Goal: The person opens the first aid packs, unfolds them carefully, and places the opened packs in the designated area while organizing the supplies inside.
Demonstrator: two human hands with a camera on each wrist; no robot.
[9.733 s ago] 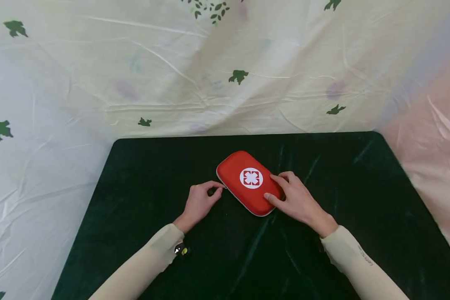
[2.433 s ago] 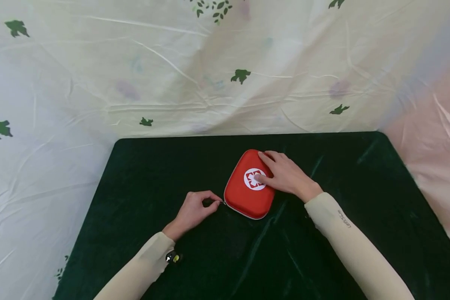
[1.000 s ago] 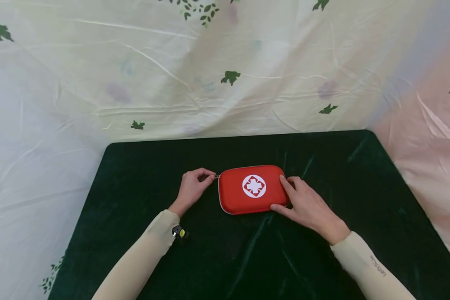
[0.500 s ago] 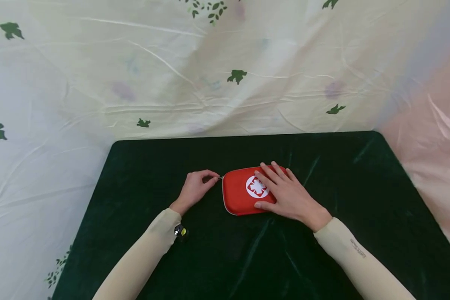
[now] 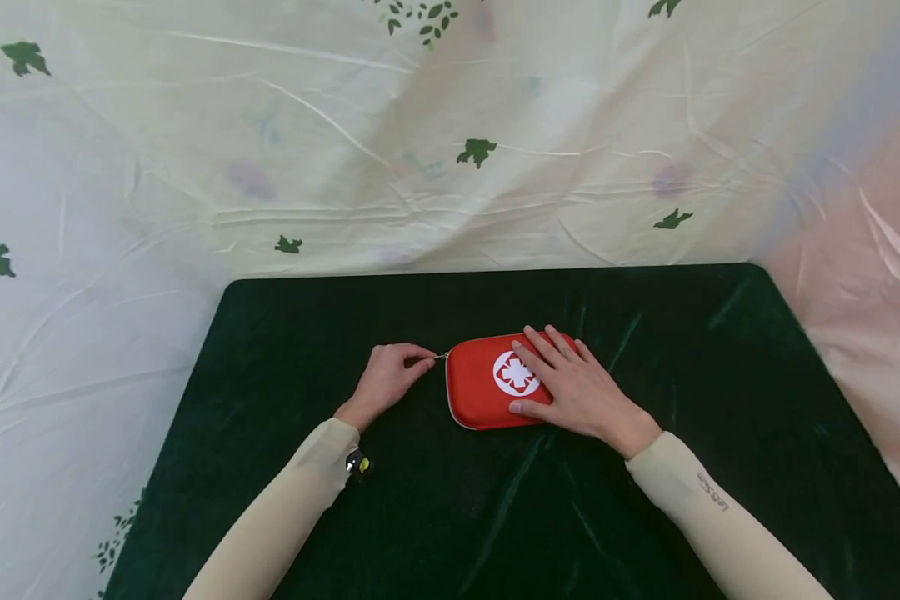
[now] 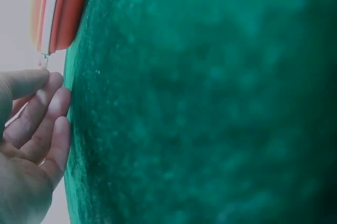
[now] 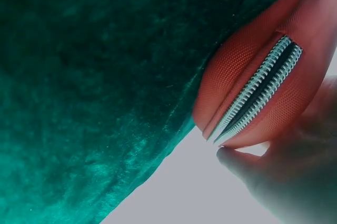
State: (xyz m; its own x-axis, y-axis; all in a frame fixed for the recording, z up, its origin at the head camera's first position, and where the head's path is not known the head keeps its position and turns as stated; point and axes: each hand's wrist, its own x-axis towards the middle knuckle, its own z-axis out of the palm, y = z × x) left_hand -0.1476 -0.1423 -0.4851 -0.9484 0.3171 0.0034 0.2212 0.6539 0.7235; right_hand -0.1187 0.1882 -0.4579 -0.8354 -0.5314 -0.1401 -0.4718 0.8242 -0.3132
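Red case (image 5: 477, 385) lying flat on the green desk (image 5: 307, 350), its white badge (image 5: 513, 377) uppermost and partly covered. The step in hand is judged to be working the zip: the left hand (image 5: 385, 379) pinches the pull (image 5: 442, 357) at the case's far left corner, while the right hand (image 5: 585, 396) lies across the right part of the top. Left grip narrow, thumb and fingertip meeting on the pull; the other fingers, seen in the left wrist view, are loosely bent and apart from the case. Right grip wide, fingers spread and extended, nothing held between them, thumb toward the near edge. In the right wrist view, two rows of teeth (image 7: 250, 88) stand apart about a dark gap, so the zip is judged partly undone; the direction of draw cannot be told from the pose. The next move would seem to call for a steady draw of the pull along the edge, the right hand bracing the case against sliding.
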